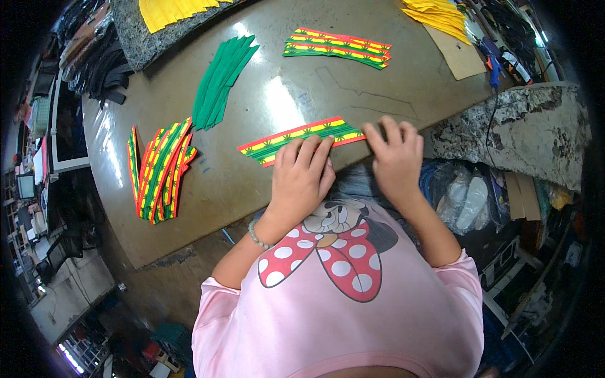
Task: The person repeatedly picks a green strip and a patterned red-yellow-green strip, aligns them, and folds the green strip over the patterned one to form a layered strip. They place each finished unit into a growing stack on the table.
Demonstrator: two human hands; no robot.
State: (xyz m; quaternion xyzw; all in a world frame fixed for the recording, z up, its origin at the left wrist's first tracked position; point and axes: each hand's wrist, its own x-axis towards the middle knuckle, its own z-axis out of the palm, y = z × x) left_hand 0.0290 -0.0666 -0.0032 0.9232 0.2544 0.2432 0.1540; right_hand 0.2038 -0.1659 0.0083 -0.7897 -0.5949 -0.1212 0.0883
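Note:
A patterned fabric strip [271,146], red, yellow and green with dark leaf shapes and slanted ends, lies along the table's near edge. My left hand [301,169] rests on its near side, fingers laid over the cloth and thumb apart. At the strip's right end, my right hand [397,157] has bent fingers closed on the tip; its thumb is mostly hidden. To the left sits a loose, fanned pile of similar strips [161,173]. Beyond are a bundle of plain green strips [222,82] and a neater stack of patterned strips [337,47].
Yellow strips [179,11] lie on a stone slab [142,44] at the far left. More yellow pieces [438,16] rest by brown cardboard [457,53] at the far right, near a blue-handled tool [493,63]. A rough ledge [523,132] adjoins the brown table [252,189].

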